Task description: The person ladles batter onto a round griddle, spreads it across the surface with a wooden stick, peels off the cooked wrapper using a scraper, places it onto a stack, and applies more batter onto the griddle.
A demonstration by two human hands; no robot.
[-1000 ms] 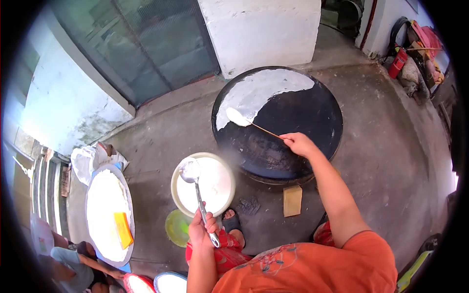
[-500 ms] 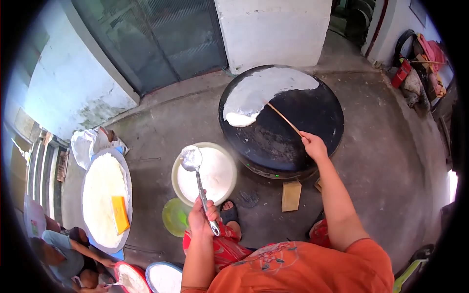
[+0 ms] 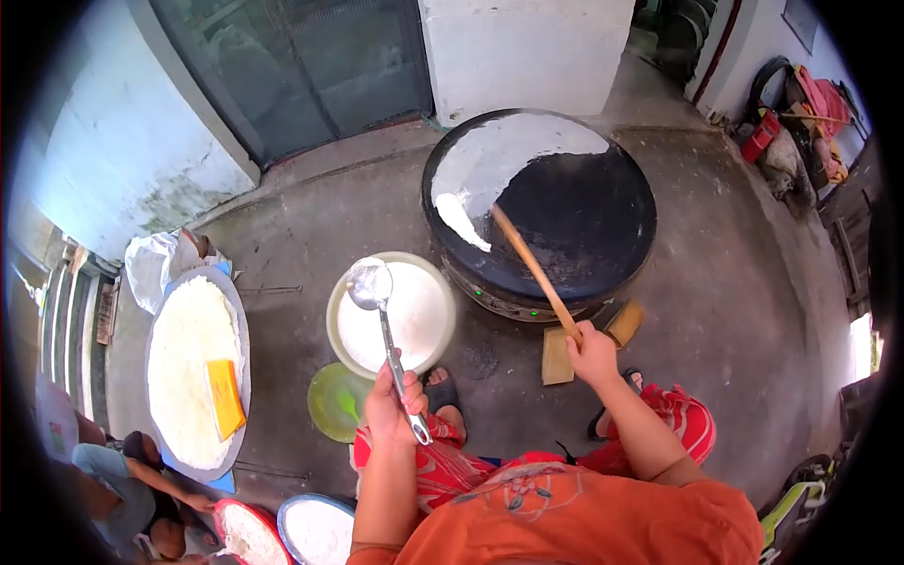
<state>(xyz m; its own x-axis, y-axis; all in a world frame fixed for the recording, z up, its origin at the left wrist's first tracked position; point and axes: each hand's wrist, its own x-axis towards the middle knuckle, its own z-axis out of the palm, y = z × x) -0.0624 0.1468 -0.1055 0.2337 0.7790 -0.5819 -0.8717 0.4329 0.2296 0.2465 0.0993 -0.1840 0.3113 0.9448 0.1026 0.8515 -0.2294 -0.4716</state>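
My left hand [image 3: 395,405] is closed around the handle of a metal ladle [image 3: 384,325], its bowl wet with white batter and held above a pale basin [image 3: 450,309] of white batter. In my right hand [image 3: 593,354] is a wooden batter spreader [image 3: 535,268], its far end on the round black griddle [image 3: 589,221]. A thin layer of batter [image 3: 480,155] covers the griddle's far and left parts in a curved band. A thicker white strip [image 3: 461,221] lies near the left edge, left of the spreader's end.
At left, a stack of pale flat sheets [image 3: 193,330] bears an orange-yellow packet [image 3: 225,399]. A green bowl [image 3: 331,405] stands beside the basin. Bottom left, another person [image 3: 122,480] reaches to a red basin [image 3: 224,513] next to a blue-rimmed one [image 3: 285,513]. Tan blocks [image 3: 557,358] lie before the griddle.
My right hand has drawn the spreader toward me, down and slightly left. The thick batter at the left edge has stretched into a longer strip toward me. The ladle has barely moved.
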